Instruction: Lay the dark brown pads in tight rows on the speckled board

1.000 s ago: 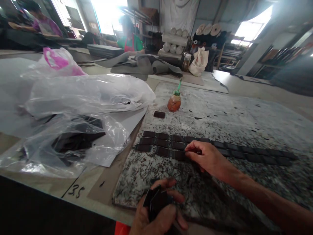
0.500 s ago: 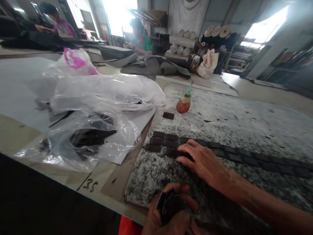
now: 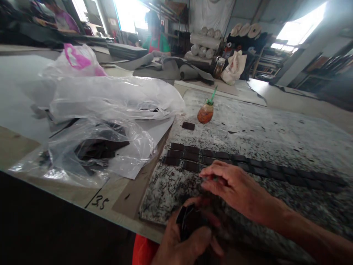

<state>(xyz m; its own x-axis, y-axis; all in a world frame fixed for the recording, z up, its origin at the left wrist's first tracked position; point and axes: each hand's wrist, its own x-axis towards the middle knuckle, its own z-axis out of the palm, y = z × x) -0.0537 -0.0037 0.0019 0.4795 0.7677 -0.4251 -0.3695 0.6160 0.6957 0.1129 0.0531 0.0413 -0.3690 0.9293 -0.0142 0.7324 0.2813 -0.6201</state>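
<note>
My left hand point(image 3: 184, 239) is at the bottom edge, fingers wrapped round a stack of dark rectangular pieces point(image 3: 191, 221). Just above it, my right hand point(image 3: 234, 187) hovers over the speckled stone slab point(image 3: 248, 132) with its fingers curled together; something small and greenish shows at the fingertips, too small to name. Rows of dark pieces point(image 3: 220, 160) lie side by side on the slab, running from its left end off to the right. A single dark piece point(image 3: 188, 126) lies apart, further back.
A small orange bottle with a green nozzle point(image 3: 205, 112) stands on the slab. Clear plastic bags point(image 3: 104, 121) with dark pieces inside lie at the left, a pink-printed bag point(image 3: 75, 60) behind them. People sit at the far tables. "3.5" is written near the table's front edge.
My right hand has drawn back from the rows of pieces toward my left hand, and its fingers have curled in. The left hand keeps its stack.
</note>
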